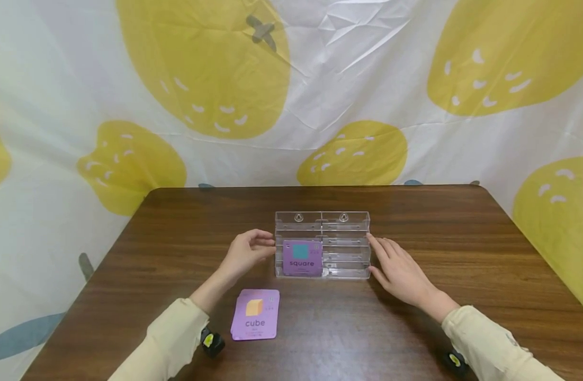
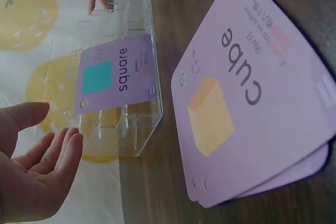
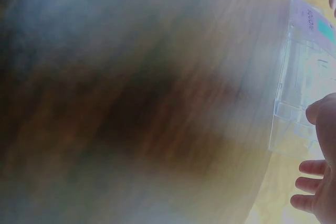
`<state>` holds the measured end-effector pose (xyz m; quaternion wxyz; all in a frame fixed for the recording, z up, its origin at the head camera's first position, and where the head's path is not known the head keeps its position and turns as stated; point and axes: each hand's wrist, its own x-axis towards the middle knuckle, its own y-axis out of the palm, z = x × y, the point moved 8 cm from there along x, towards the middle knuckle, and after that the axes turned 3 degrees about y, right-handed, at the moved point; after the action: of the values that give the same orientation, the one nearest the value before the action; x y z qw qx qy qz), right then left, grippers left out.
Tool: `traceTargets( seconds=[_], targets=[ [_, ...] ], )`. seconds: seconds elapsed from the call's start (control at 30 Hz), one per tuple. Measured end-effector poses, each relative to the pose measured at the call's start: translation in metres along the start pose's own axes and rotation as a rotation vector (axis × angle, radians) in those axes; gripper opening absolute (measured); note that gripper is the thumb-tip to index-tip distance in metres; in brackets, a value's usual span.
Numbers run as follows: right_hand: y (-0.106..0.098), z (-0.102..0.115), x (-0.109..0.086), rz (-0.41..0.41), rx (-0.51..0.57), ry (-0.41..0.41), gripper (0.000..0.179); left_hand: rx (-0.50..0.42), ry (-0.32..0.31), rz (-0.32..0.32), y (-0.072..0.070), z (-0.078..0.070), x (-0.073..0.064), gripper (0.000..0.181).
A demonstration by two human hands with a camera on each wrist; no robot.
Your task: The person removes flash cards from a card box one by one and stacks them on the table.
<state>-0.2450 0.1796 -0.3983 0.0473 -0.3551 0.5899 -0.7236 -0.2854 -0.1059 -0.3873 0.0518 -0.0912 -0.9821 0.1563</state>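
A clear plastic card rack (image 1: 346, 272) with stepped rows in two columns stands on the table. In its lower left slot sits a purple card (image 1: 302, 259) with a teal square and the word "square". My left hand (image 1: 245, 251) is by the rack's left side, fingers loosely bent and holding nothing; in the left wrist view the hand (image 2: 39, 166) looks apart from it. On the other side, my right hand (image 1: 405, 270) has its fingertips at the rack's right edge, fingers extended. A small stack of purple cards, "cube" card (image 1: 255, 315) on top, lies in front of the left forearm.
The brown wooden table (image 1: 348, 328) has rounded far corners. Behind it hangs a white cloth (image 1: 253, 164) printed with yellow fruit. A dark wrist device (image 1: 212, 341) is under the left sleeve, and another (image 1: 455, 361) under the right.
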Motion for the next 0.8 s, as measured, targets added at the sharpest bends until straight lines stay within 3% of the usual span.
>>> traceTargets(
  seconds=[0.2, 0.8],
  targets=[
    [0.0, -0.001, 0.0, 0.007, -0.004, 0.004, 0.07, 0.096, 0.128, -0.04, 0.002, -0.012, 0.003, 0.029],
    [0.002, -0.001, -0.001, 0.024, 0.004, 0.027, 0.07, 0.222, 0.184, -0.065, 0.015, -0.018, 0.006, 0.027]
  ],
)
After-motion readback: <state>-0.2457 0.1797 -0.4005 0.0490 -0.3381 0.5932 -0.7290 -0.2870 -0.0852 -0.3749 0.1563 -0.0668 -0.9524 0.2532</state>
